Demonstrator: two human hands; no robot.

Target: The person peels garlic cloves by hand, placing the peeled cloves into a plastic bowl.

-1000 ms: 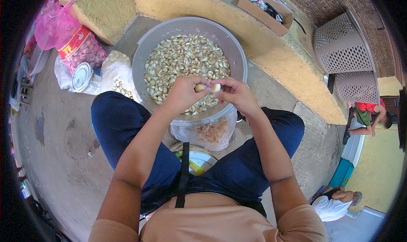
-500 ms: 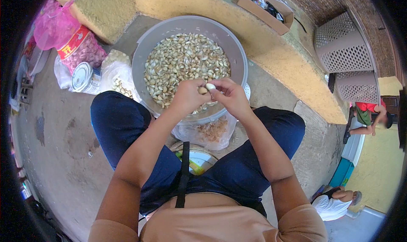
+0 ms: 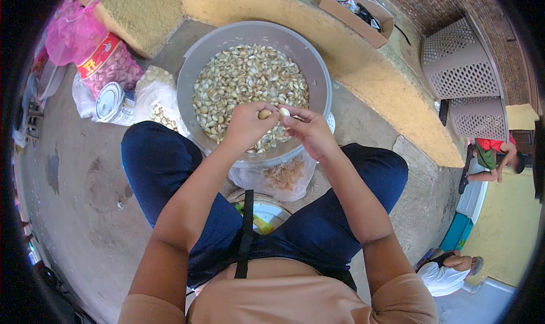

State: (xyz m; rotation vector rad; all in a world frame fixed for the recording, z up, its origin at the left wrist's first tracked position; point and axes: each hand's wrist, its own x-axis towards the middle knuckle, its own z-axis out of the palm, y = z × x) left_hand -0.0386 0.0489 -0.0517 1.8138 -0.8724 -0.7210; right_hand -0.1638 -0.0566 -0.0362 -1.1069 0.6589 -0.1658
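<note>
Both hands are together over the near side of a large grey tub [image 3: 187, 91] of water and many garlic cloves [image 3: 250, 77]. Curled round a tan, unpeeled garlic clove [image 3: 264, 114], my left hand [image 3: 247, 124] has its thumb and fingertip close to the right hand's fingers. A smooth white garlic clove [image 3: 284, 112] is pinched between the thumb and fingers of my right hand [image 3: 312, 132]. Below the tub's near rim, between my knees, lies a clear plastic bag [image 3: 247, 176] with brown papery skins [image 3: 285, 175].
Left of the tub are a bag with cloves [image 3: 162, 117], a tin can [image 3: 113, 102] and a pink mesh sack [image 3: 110, 68]. A low yellow wall [image 3: 363, 74] runs behind, bearing a cardboard box [image 3: 357, 17]. Two other people [image 3: 445, 276] are at the far right.
The hands have shifted slightly, the right fingers turning a little around the white clove. More of the tan clove shows in my left hand. The tub and surroundings are unchanged.
</note>
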